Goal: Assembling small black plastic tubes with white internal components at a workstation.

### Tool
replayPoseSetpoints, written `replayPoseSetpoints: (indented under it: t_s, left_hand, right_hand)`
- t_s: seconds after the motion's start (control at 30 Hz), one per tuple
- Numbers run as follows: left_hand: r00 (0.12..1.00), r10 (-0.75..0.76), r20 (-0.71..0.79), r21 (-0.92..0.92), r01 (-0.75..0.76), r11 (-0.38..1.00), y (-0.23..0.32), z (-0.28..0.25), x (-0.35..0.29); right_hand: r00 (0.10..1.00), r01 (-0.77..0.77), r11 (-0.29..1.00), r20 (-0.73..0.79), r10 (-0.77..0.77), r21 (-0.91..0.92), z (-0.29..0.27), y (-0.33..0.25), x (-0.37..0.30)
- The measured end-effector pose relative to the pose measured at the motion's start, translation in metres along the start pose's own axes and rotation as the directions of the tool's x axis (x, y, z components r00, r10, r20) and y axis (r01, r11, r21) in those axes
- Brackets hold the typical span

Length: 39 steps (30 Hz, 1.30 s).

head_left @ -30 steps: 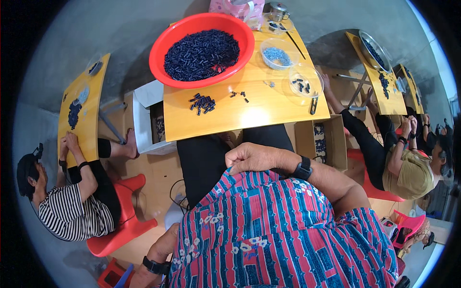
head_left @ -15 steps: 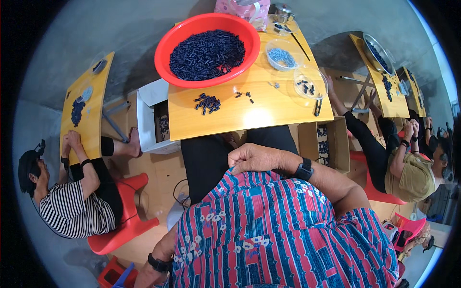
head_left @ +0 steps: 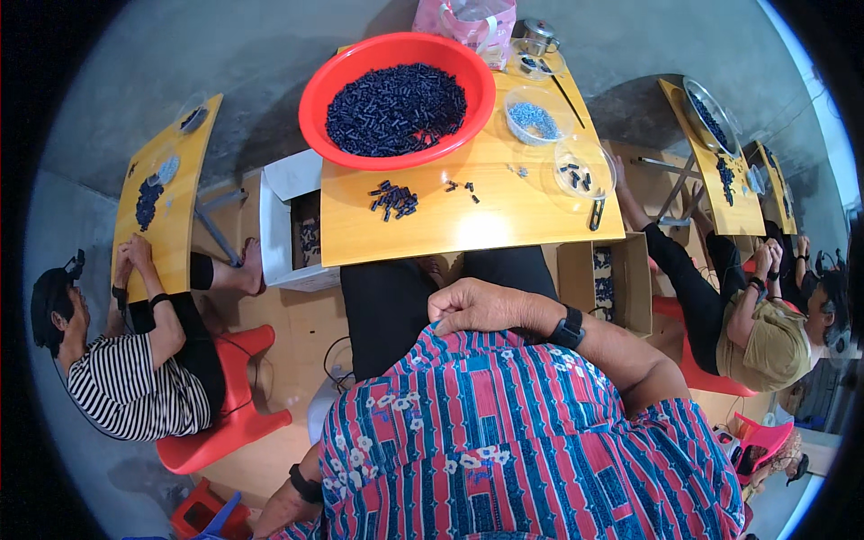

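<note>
My right hand (head_left: 472, 306) is closed in front of my belly, its fingers pinching the hem of my patterned shirt (head_left: 504, 414). A dark band (head_left: 569, 328) circles that wrist. My left arm hangs down at the lower left with a dark wristband (head_left: 306, 484), and its hand lies outside the picture. Ahead of me stands a yellow table (head_left: 423, 238). On it sit a red basin (head_left: 310, 112) filled with small dark cylindrical pieces (head_left: 396, 108), a loose pile of the same pieces (head_left: 393, 200), and a clear bowl of light-blue bits (head_left: 533, 121).
Another clear bowl (head_left: 583, 169) holds a few dark pieces, near a small dark tool (head_left: 597, 214). Boxes stand left (head_left: 279, 225) and right (head_left: 637, 279) under the table. People sit at yellow tables on the left (head_left: 135, 387) and right (head_left: 765, 342). A pink bag (head_left: 463, 22) is behind the basin.
The view has shifted slightly, so the table sits a little lower and to the right. My right hand keeps its hold on the shirt hem.
</note>
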<state>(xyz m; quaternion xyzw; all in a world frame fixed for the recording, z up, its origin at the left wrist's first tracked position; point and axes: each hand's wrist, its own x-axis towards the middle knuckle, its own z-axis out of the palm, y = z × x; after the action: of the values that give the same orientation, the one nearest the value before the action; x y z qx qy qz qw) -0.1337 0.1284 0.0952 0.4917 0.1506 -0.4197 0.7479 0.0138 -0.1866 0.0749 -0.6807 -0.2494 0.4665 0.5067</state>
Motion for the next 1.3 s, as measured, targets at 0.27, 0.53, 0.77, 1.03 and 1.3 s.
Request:
replayPoseSetpoints:
  t_s: [0.27,0.53,0.77,1.03,1.3]
  left_hand:
    - [1.000,0.004,0.010,-0.016,-0.004,1.000,0.004,-0.002,0.004]
    - [1.000,0.027,0.013,-0.042,-0.026,0.999,0.004,-0.004,0.006]
    - [0.998,0.047,0.030,-0.056,-0.045,0.997,0.006,-0.006,0.012]
    - [0.996,0.066,0.053,-0.063,-0.062,0.996,0.012,-0.008,0.021]
    - [0.995,0.077,0.057,-0.095,-0.071,0.993,0.003,-0.009,0.019]
  right_hand:
    - [0.999,0.038,0.999,-0.006,-0.038,-0.022,-0.001,0.003,0.002]
    - [0.999,0.034,0.999,0.019,-0.035,0.029,0.000,0.003,0.007]
    - [0.999,0.040,0.999,0.027,-0.039,-0.011,0.000,0.008,0.007]
    - [0.999,0.044,0.999,0.010,-0.043,-0.026,-0.002,0.005,0.003]
    - [0.999,0.036,0.998,-0.033,-0.037,-0.046,-0.007,0.003,0.006]
